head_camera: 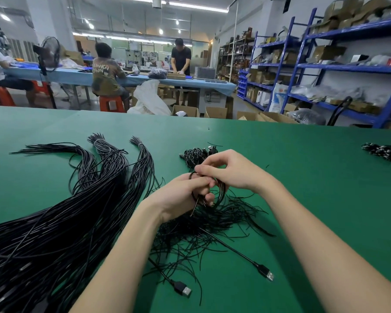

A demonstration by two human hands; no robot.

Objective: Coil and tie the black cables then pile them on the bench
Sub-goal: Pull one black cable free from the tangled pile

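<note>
Coiling a black cable above the green bench (280, 168).
My left hand (181, 195) gripped the coiled cable (220, 193); my right hand (230, 170) pinched it from above.

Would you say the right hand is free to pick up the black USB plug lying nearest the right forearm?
Probably not yet: the right hand pinches the black cable coil. Otherwise, the black USB plug lies uncovered on the green bench.

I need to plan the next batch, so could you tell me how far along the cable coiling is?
Done: a small pile of tied coils lies beyond the hands. In hand: the left hand grips a coiled cable while the right hand pinches at its top. Left: the large bundles of uncoiled cables on the green bench.
</note>
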